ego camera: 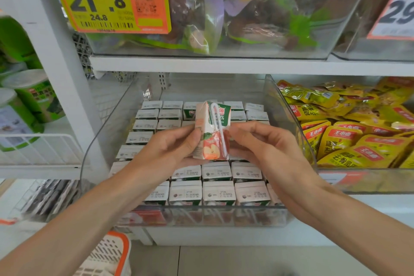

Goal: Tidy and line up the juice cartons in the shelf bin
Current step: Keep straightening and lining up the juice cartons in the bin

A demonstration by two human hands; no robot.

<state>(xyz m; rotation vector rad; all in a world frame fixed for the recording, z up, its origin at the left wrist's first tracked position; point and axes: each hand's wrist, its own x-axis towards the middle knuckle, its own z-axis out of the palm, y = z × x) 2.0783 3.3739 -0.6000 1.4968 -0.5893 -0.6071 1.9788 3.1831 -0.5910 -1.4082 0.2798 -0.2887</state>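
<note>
Clear plastic shelf bin (107,123) sits on the lower tier of the white shelving (201,65), front wall toward the person; a second bin of yellow snack packets (347,136) stands just beside it on the right.

Inside the bin: juice cartons (216,171) packed upright in rows, date-stamped tops up. Front rows square and tight. One back-row carton (189,111) shows a green face instead of its top (probably tipped; partly hidden, cannot confirm).

Left hand (170,148): fingers and thumb curled onto the left side of the held carton (212,132). Right hand (257,141): fingertips pinching its right edge. Both occupied, nothing else carried.

Held carton position: lifted above the middle rows, touching none of the packed ones, roughly upright with a slight lean, apple print and taped straw (218,127) facing the camera.

Judgement: the two-sided hold suits turning the carton so it matches its neighbours before seating it. Which slot it goes to cannot be told, since the hands cover the middle rows.
</note>
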